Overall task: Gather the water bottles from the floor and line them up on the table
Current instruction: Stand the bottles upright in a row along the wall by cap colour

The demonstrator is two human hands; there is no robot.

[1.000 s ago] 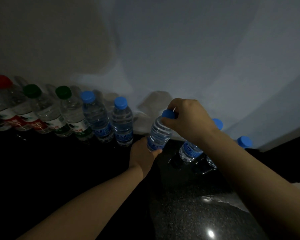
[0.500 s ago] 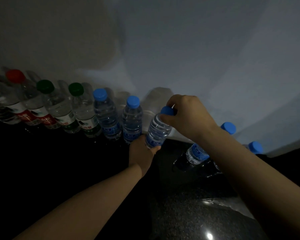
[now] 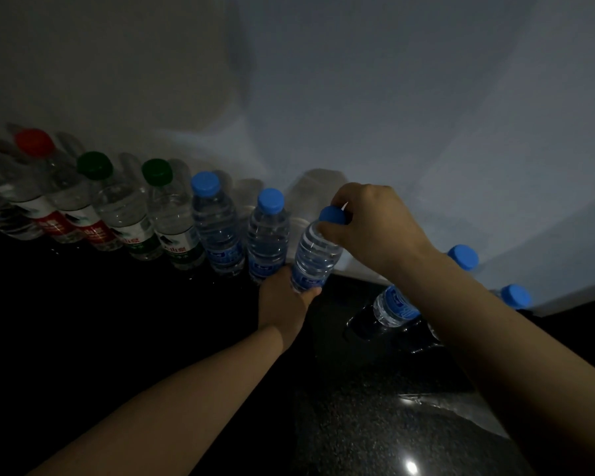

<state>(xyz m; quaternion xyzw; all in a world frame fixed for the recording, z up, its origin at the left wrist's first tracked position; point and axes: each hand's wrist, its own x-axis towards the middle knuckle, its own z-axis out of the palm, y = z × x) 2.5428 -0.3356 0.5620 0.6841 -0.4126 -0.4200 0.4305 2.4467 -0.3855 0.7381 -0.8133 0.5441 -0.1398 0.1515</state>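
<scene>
Since a second ago the held bottle (image 3: 318,252) has closed the gap to the row (image 3: 172,231) and now leans just beside its end bottle (image 3: 267,235). Whether its base meets the tabletop (image 3: 83,321) I cannot tell. The left hand (image 3: 284,298) grips its lower part, and the right hand (image 3: 371,228) pinches its blue cap (image 3: 332,214). The row runs along the tabletop's back edge against the wall (image 3: 323,97), with red caps, then green, then blue. Another bottle (image 3: 394,304) stands partly behind the right forearm, and a far bottle (image 3: 514,297) stands farther right along that edge.
</scene>
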